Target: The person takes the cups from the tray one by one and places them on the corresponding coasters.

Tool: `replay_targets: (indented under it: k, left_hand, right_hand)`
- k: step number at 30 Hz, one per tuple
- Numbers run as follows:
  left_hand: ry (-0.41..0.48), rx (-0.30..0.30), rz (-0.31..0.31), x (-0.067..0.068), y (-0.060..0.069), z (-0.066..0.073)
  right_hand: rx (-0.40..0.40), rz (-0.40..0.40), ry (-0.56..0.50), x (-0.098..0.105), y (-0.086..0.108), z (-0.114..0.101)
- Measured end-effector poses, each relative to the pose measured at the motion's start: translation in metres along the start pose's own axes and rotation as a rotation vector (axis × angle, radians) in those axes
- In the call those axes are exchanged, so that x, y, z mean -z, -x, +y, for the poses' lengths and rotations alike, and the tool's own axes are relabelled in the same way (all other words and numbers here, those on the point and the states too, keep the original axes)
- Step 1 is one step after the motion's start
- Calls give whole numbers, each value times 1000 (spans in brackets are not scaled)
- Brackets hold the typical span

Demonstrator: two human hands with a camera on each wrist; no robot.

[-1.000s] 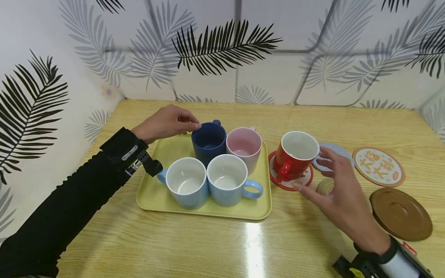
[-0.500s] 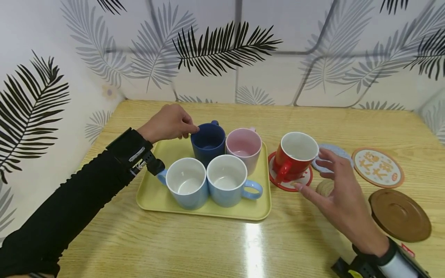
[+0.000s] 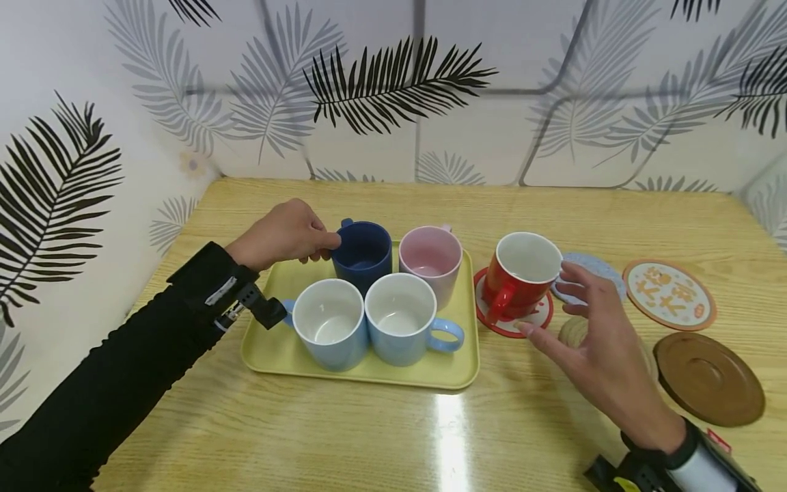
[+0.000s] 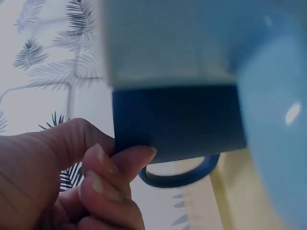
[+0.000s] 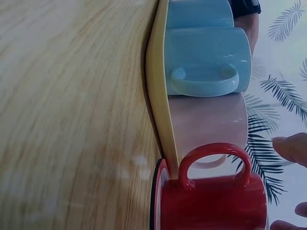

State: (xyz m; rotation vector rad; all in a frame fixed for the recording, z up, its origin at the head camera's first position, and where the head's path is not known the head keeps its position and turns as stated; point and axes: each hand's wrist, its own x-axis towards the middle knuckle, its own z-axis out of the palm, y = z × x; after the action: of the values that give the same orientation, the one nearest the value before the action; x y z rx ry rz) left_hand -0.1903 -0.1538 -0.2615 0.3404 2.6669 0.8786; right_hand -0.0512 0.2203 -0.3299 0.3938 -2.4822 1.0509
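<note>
My left hand (image 3: 284, 236) pinches the rim of a navy blue mug (image 3: 364, 263) at the back of a yellow tray (image 3: 285, 273). In the left wrist view, thumb and fingertips meet on that mug's edge, and its handle (image 4: 184, 178) points away. A pink mug (image 3: 433, 270) stands to its right, with two light blue mugs (image 3: 328, 335) in front. Outside the tray, a red mug (image 3: 516, 294) with a white inside stands on a red-rimmed coaster (image 3: 535, 321). My right hand (image 3: 599, 345) is beside it, thumb and fingers spread, gripping nothing.
Right of the red mug lie a pale blue coaster (image 3: 593, 266), an orange-edged round coaster (image 3: 670, 295) and a brown round coaster (image 3: 707, 379). A beige round piece (image 3: 573, 331) is partly hidden behind my right hand. A leaf-patterned covering (image 3: 399, 82) rises behind the table.
My left hand has shifted a little left and nearer. The navy mug has turned with it, its handle swinging from back right to back left. My right hand stays nearly still.
</note>
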Motion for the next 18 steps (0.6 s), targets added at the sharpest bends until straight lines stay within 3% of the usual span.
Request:
replay_targets:
  k: [5,11,13,18]
  left_hand:
    - [43,-5,-19,0,2,-6]
    - [66,-39,14,6,-5,-18]
    - [74,-86,2,8,-11,-23]
    - [81,-224,-106,8,-25,-35]
  right_hand:
    - [-14,-7,13,-1,0,-1]
    - [-3,-3,8,-1,0,-1]
    - [-4,-8,11,-1,0,-1]
    - [-4,-13,12,-1,1,-2]
